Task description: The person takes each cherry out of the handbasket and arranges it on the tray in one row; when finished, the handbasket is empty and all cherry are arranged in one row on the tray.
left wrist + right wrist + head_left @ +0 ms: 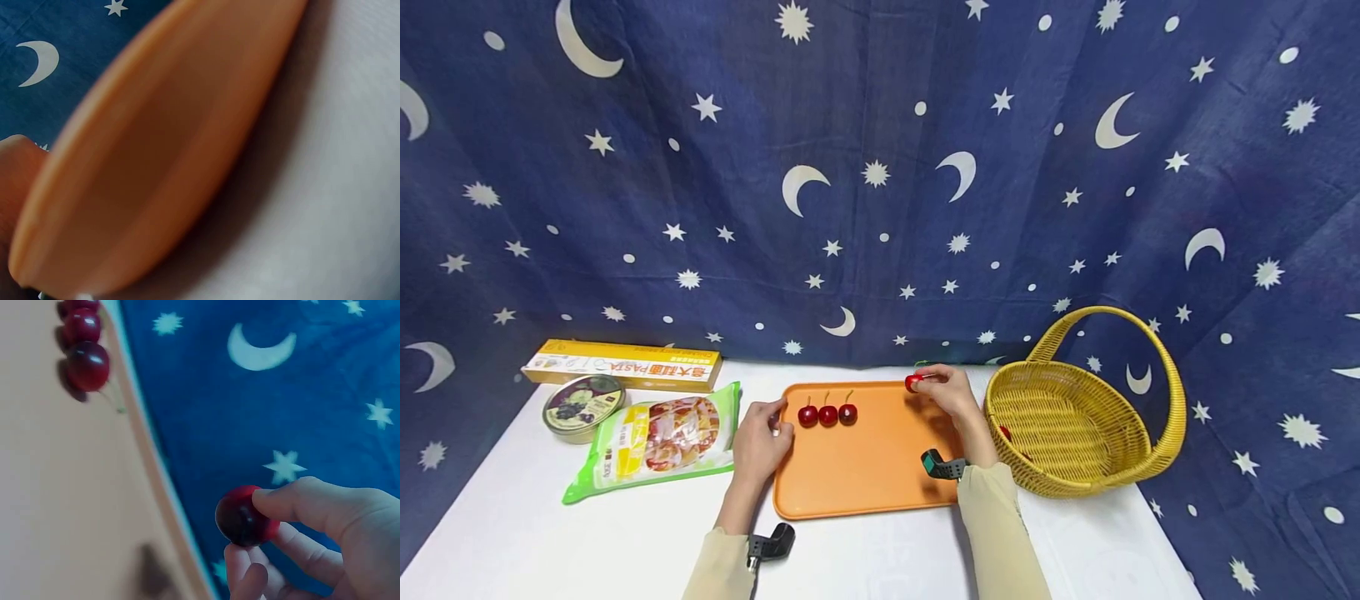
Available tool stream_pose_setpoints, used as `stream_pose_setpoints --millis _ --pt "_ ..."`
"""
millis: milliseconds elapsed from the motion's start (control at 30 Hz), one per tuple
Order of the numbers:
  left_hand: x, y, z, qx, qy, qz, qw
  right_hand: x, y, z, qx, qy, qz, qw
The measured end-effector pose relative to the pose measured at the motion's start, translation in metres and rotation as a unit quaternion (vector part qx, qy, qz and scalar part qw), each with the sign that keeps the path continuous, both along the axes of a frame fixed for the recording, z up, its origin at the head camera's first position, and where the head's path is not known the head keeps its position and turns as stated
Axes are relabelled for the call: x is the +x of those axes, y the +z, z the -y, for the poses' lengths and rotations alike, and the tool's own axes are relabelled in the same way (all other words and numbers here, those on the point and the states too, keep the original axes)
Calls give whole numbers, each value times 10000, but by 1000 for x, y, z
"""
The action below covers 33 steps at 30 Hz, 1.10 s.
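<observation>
Three red cherries [827, 416] sit in a row on the orange tray [880, 467] in the head view. The left hand [762, 443] grips the tray's left edge; the right hand [953, 395] holds another cherry [913, 383] by its far edge. The left wrist view shows the tray's blurry side. The right wrist view shows fingers [319, 503] pinching that cherry.

Pasta box [622, 367], back-left corner of desk [625, 550]: we read "PASTA", plus Chinese characters
Round tin [583, 407], near left edge: lettering too small
Green bag [658, 439], beside tin: print we can't make out
</observation>
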<state>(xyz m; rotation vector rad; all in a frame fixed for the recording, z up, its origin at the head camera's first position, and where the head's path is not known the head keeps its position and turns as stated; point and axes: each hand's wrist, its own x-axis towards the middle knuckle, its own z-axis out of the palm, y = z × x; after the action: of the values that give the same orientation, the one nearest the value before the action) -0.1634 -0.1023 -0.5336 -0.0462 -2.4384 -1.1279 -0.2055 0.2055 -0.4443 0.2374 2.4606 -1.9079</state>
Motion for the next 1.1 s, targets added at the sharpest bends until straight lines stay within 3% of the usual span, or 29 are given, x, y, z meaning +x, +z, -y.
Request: stream_pose_setpoints --millis 200,400,767,1100 --pt "0 0 0 15 -9 10 10000 -2 -20 18 -39 66 214 9997" --pt "-1 -1 0 27 -10 -28 10000 -1 -29 31 -204 228 188 9994" --pt "-1 0 2 -10 -12 52 10000 5 -25 49 178 945 407 9945" --pt "-1 1 1 -37 -12 60 10000 4 -28 55 493 1108 598 9908"
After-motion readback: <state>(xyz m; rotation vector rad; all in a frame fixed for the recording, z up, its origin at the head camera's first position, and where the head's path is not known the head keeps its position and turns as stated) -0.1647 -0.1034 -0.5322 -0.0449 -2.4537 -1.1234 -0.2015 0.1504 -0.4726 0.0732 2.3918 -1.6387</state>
